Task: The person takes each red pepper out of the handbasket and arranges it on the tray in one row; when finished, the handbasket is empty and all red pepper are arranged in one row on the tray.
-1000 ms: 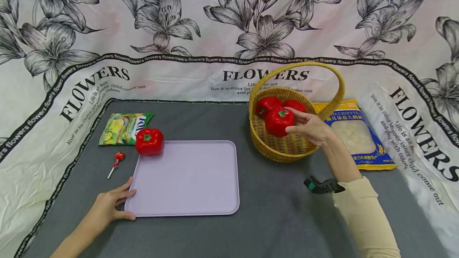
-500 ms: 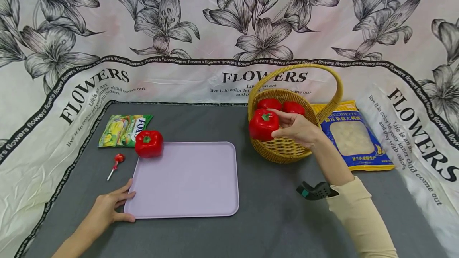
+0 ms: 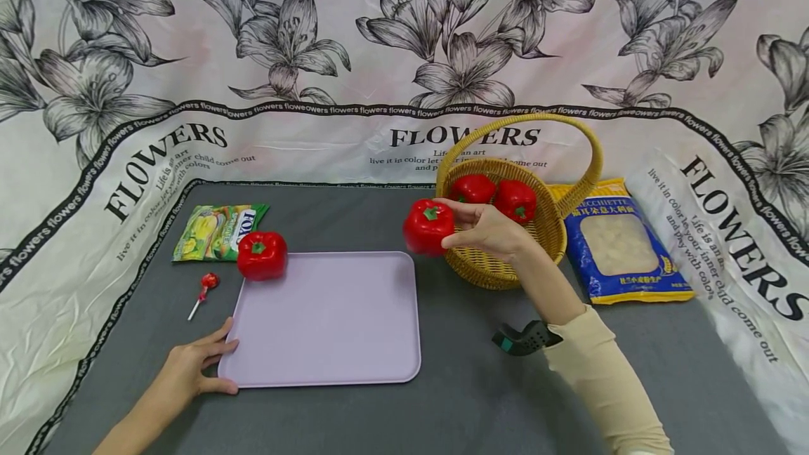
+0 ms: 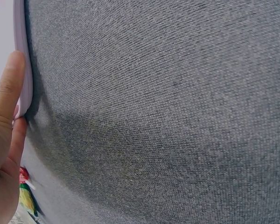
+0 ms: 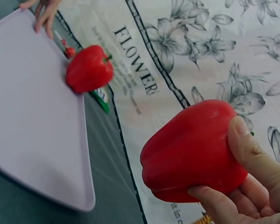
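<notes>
My right hand point(image 3: 483, 230) holds a red bell pepper point(image 3: 428, 227) between thumb and fingers, left of the yellow wicker basket point(image 3: 477, 276) and beyond the right back corner of the lilac tray point(image 3: 322, 321). Up close in the right wrist view, the held pepper point(image 5: 191, 151) has its stem end toward the thumb. Two more red peppers point(image 3: 515, 200) lie inside the basket. Another red pepper point(image 3: 262, 255) sits on the tray's back left corner. My left hand point(image 3: 189, 364) touches the tray's left front corner with rather straight fingers; the left wrist view shows its thumb point(image 4: 10, 86) along the rim.
Left of the tray lie a green candy bag point(image 3: 218, 232) and a red lollipop point(image 3: 205, 293). A blue and yellow pasta bag point(image 3: 622, 244) lies right of the basket. The basket's tall handle point(image 3: 524, 118) arches above it. A flower-print cloth point(image 3: 379, 41) hangs behind the grey tabletop point(image 3: 455, 399).
My right hand has carried the red bell pepper left, out from over the basket. One pepper left in the basket has tipped over. The left hand stays at the tray.
</notes>
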Action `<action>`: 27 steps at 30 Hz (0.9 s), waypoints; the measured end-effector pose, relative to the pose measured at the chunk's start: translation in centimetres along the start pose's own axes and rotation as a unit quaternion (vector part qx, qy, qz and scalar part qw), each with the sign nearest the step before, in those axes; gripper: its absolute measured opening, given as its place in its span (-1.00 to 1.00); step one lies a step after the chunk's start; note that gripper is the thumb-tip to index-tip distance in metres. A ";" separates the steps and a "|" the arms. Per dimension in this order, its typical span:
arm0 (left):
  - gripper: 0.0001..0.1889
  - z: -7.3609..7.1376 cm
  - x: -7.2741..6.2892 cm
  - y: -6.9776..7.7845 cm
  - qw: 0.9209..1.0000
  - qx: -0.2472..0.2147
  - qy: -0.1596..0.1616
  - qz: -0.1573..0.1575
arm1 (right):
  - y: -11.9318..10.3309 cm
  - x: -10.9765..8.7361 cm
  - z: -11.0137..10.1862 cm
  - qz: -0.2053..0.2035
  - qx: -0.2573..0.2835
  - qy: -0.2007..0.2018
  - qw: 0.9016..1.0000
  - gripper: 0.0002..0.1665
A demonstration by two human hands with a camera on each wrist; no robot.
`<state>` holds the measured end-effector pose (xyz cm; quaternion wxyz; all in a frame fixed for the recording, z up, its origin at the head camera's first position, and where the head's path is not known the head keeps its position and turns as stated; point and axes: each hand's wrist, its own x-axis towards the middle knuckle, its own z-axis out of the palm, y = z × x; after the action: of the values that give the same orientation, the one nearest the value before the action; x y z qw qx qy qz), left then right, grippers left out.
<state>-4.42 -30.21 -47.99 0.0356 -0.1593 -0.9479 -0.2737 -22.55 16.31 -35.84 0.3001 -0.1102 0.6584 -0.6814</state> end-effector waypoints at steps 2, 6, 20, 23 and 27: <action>-0.24 0.0 -0.1 0.0 1.000 0.000 0.003 0.002 | 0.0 0.4 0.5 -0.002 -0.001 -0.007 1.000 -0.21; -0.24 0.0 -0.1 -0.1 1.000 0.004 0.010 0.009 | 0.2 1.4 1.7 -0.007 -0.003 -0.013 1.000 -0.24; -0.25 -0.1 0.1 0.0 1.000 -0.011 -0.001 0.013 | 1.1 4.5 4.8 -0.001 0.018 -0.021 1.000 -0.28; -0.25 0.0 0.0 -0.2 1.000 -0.015 0.009 0.019 | 1.3 5.1 5.4 -0.001 0.011 -0.024 1.000 -0.29; -0.25 0.0 0.0 -0.3 1.000 -0.015 0.013 0.021 | 1.6 5.9 6.1 0.003 0.002 -0.025 1.000 -0.29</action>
<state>-4.46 -30.43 -48.16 0.0516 -0.1764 -0.9394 -0.2895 -23.48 8.03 -38.11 0.3186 -0.1252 0.6497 -0.6788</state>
